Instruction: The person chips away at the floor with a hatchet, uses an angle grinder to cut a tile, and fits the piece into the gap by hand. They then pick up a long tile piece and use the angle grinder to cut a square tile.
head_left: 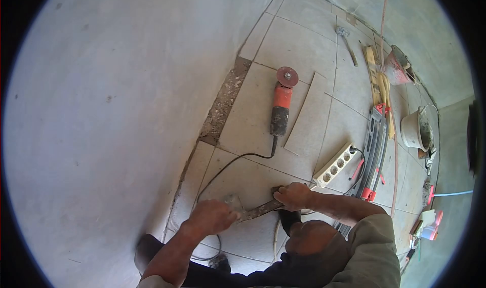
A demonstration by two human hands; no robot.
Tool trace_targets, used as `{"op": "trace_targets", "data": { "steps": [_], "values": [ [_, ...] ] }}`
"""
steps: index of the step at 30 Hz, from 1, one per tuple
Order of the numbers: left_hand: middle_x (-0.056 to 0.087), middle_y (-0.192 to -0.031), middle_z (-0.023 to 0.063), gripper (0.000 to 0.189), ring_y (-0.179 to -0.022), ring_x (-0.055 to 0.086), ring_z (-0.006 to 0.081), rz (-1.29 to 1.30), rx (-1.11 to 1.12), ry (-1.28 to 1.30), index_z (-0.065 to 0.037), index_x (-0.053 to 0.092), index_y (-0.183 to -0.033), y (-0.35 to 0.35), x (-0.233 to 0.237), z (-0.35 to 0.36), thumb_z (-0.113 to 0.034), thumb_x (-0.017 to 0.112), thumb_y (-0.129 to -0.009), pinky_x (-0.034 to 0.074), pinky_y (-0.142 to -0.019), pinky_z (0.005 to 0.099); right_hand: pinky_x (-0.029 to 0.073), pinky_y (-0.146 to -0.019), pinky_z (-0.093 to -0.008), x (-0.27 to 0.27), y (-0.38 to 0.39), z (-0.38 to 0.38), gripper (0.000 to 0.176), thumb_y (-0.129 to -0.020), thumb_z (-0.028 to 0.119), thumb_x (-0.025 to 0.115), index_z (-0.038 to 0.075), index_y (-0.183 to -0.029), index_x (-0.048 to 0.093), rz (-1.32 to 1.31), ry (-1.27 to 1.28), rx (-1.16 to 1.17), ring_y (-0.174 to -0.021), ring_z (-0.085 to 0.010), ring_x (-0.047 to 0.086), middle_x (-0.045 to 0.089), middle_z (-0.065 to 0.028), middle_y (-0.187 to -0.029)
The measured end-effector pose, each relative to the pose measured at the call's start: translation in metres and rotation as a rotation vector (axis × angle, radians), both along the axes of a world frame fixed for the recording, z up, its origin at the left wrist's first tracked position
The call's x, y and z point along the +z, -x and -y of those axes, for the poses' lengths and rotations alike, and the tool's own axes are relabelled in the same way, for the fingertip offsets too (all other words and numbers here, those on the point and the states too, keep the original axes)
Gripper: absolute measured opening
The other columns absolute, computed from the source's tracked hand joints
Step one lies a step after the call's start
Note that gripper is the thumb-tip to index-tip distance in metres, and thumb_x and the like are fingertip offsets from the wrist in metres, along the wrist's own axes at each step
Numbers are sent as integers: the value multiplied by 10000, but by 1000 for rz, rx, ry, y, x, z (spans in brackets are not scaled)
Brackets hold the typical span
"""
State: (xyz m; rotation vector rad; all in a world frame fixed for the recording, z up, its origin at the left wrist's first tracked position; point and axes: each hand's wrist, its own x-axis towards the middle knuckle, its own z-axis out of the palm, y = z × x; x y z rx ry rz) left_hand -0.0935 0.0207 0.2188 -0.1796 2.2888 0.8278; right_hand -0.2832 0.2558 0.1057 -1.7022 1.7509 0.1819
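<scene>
My right hand [295,196] is closed round one end of a narrow, dirt-caked strip [262,210], which slants down to the left. A dark knob-like end shows beside its fingers. My left hand [215,216] is closed in a fist near the strip's other end. Beside that fist is a blurred greyish piece [234,203]; what the fist holds is hard to make out. Beyond both hands, an orange and black angle grinder [281,106] lies on the tiles with its disc away from me, its cord running back toward my left hand.
A bare rubble gap [226,101] runs along the wall. A cut tile strip [307,115] lies right of the grinder. Further right are a power strip [334,165], a tile cutter [375,146], buckets [411,130] and a hammer [348,46]. Cords cross the floor.
</scene>
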Motion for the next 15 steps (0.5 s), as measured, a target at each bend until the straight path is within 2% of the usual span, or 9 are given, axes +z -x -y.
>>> {"op": "trace_targets", "data": {
  "steps": [2, 5, 8, 11, 13, 15],
  "values": [
    [673, -815, 183, 407, -824, 649, 372, -48, 144, 73, -46, 696, -801, 12, -11, 7, -389, 507, -911, 492, -770, 488, 540, -662, -417, -10, 13, -8, 410, -774, 423, 691, 83, -942, 535, 3, 50, 72, -796, -309, 656, 603, -113, -832],
    [665, -767, 175, 410, -776, 643, 380, -129, 161, 192, -44, 677, -784, 22, -38, -1, -408, 528, -900, 491, -721, 490, 538, -653, -417, -20, 29, -5, 480, -791, 507, 664, 75, -950, 528, 47, 74, 175, -779, -318, 651, 601, -113, -825],
    [660, -762, 177, 380, -759, 638, 378, -139, 228, 116, -53, 666, -806, 42, -35, -15, -399, 541, -900, 485, -705, 496, 536, -680, -421, -19, 42, 2, 535, -827, 562, 608, 54, -979, 536, 109, 73, 273, -801, -310, 656, 626, -120, -867],
    [663, -776, 174, 347, -764, 643, 370, -222, 319, 166, -56, 645, -843, 51, -59, -26, -385, 553, -902, 491, -705, 482, 533, -694, -424, -17, 54, 11, 559, -844, 582, 572, 42, -983, 537, 127, 71, 264, -821, -323, 653, 624, -136, -863],
    [664, -782, 171, 328, -766, 646, 365, -214, 339, 173, -60, 636, -858, 59, -66, -31, -376, 560, -901, 495, -701, 475, 528, -741, -424, -17, 58, 13, 575, -854, 590, 556, 38, -1017, 546, 152, 10, 180, -875, -337, 642, 626, -151, -898],
    [665, -787, 168, 311, -768, 648, 360, -188, 370, 186, -63, 626, -874, 63, -73, -33, -367, 567, -900, 499, -697, 468, 511, -807, -430, -17, 72, 22, 571, -851, 561, 592, 36, -1070, 550, 32, 47, -113, -941, -344, 622, 614, -168, -955]
  ]
}}
